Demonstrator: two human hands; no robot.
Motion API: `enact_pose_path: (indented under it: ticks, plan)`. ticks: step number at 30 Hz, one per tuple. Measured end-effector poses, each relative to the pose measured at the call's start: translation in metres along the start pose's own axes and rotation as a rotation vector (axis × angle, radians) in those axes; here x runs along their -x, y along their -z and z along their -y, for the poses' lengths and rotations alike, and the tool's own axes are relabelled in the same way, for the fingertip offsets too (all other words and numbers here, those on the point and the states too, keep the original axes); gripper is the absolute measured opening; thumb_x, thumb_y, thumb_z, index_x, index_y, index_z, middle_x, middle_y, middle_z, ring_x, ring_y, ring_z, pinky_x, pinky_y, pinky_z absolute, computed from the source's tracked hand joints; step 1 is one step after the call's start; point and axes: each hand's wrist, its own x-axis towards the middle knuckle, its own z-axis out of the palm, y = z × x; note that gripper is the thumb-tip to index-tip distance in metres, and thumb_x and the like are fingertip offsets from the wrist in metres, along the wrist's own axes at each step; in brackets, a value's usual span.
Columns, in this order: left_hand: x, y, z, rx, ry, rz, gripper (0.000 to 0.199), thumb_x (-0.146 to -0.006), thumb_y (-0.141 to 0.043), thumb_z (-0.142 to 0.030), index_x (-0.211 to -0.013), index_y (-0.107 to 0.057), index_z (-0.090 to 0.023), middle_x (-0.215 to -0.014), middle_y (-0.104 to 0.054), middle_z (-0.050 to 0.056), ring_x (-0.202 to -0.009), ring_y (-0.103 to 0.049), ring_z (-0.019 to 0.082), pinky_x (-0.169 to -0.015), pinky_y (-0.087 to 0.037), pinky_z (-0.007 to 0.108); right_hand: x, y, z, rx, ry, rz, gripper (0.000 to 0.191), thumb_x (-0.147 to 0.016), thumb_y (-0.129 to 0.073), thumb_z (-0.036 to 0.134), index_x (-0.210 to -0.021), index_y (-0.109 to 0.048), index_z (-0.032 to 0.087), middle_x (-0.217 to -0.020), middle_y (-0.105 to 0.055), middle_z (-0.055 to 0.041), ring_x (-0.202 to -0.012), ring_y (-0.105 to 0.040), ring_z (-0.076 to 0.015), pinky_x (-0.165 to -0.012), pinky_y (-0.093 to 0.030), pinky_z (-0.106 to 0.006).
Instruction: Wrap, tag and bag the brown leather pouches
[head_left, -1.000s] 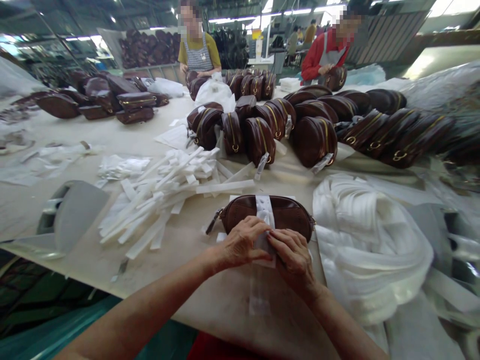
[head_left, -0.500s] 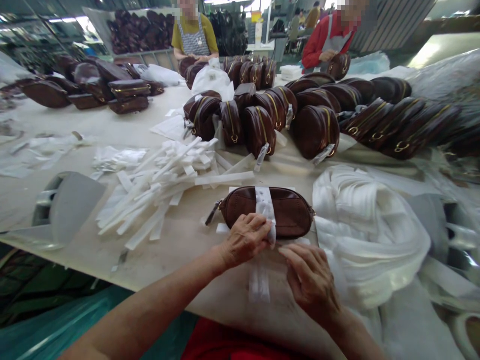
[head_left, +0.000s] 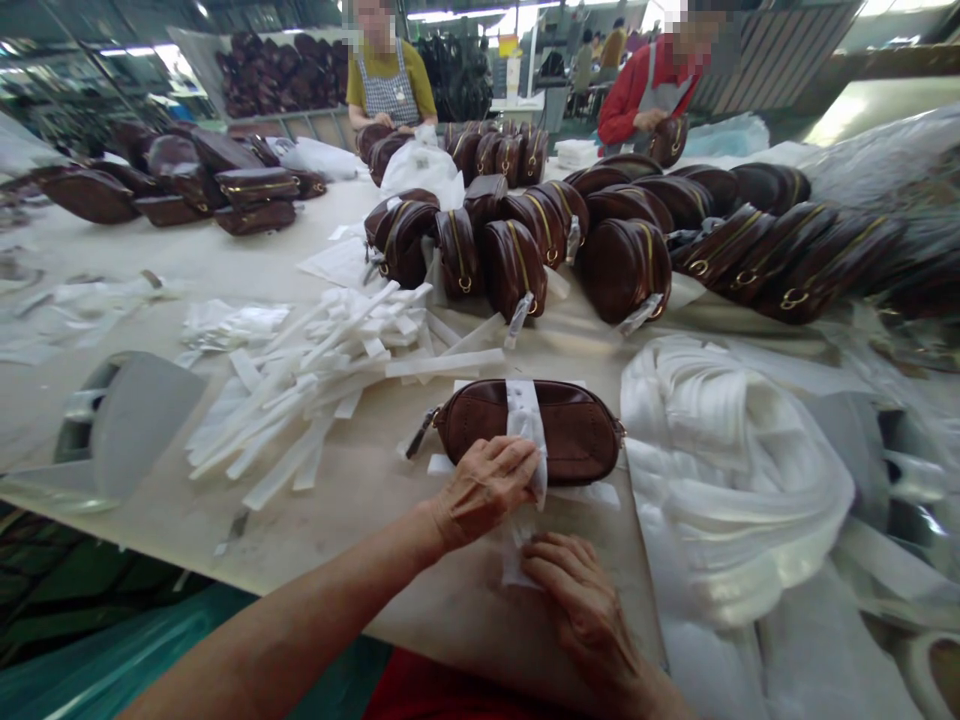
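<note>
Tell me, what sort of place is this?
Probably a bag factory's finishing or packing area: near-identical brown bags crowd a large table, cut white strips lie heaped there, and two aproned people work across it.

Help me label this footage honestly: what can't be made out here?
In the head view:
White strip: lower part, partly hidden by the left hand.
Right hand: palm and grip, hidden by its own back.
Oval brown pouch: underside, hidden by its body.
Dark pile: blurred, cut off by the right edge.

The pale table [head_left: 375,450] carries a brown pouch [head_left: 581,435], white strips [head_left: 322,370] and dark bags [head_left: 624,268].
</note>
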Motion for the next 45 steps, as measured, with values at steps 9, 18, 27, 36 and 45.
enact_pose_path:
  ticks: [9,18,27,36,45]
  plan:
    - [-0.004,0.003,-0.011,-0.098,-0.013,-0.022,0.025,-0.093,-0.042,-0.018,-0.112,-0.054,-0.007,-0.111,-0.06,0.012,-0.104,-0.055,0.026,-0.07,-0.049,0.034,0.002,0.008,0.003,0.016,0.057,-0.045,0.027,-0.085,-0.04,0.003,-0.091,-0.062,0.016,-0.085,-0.07,-0.007,-0.086,-0.063,-0.0175,-0.08,-0.046,-0.031]
    - [-0.009,0.001,-0.016,-0.126,0.033,-0.042,0.024,-0.094,-0.036,-0.013,-0.107,-0.056,-0.006,-0.104,-0.062,0.011,-0.099,-0.056,0.023,-0.068,-0.046,0.032,0.0,0.019,0.007,0.036,0.094,-0.088,0.027,-0.088,-0.037,0.005,-0.089,-0.062,0.014,-0.079,-0.069,-0.0068,-0.081,-0.065,-0.0167,-0.085,-0.044,-0.03]
    - [-0.013,0.0,-0.013,-0.095,0.005,-0.067,0.02,-0.093,-0.039,-0.011,-0.103,-0.056,-0.006,-0.098,-0.062,0.01,-0.092,-0.057,0.02,-0.074,-0.044,0.035,-0.042,0.049,0.007,-0.072,0.115,-0.007,0.024,-0.087,-0.038,0.003,-0.088,-0.059,0.015,-0.076,-0.066,-0.0061,-0.077,-0.06,-0.0162,-0.079,-0.048,-0.032]
    - [-0.004,-0.011,-0.003,0.115,0.006,-0.17,0.021,-0.09,-0.038,-0.008,-0.101,-0.056,-0.008,-0.102,-0.06,0.011,-0.097,-0.054,0.02,-0.079,-0.046,0.032,-0.111,0.051,-0.04,-0.142,0.112,0.016,0.017,-0.086,-0.052,0.007,-0.087,-0.064,0.018,-0.08,-0.067,-0.0048,-0.079,-0.06,-0.0163,-0.073,-0.049,-0.029]
    - [0.005,0.005,0.004,0.405,0.028,0.129,0.045,-0.076,-0.048,-0.018,-0.117,-0.048,-0.001,-0.113,-0.054,0.019,-0.116,-0.045,0.028,-0.098,-0.043,0.04,-0.118,0.019,-0.074,-0.211,-0.212,0.057,0.02,-0.088,-0.055,0.024,-0.071,-0.065,0.021,-0.079,-0.065,-0.0023,-0.081,-0.06,-0.0169,-0.075,-0.049,-0.028]
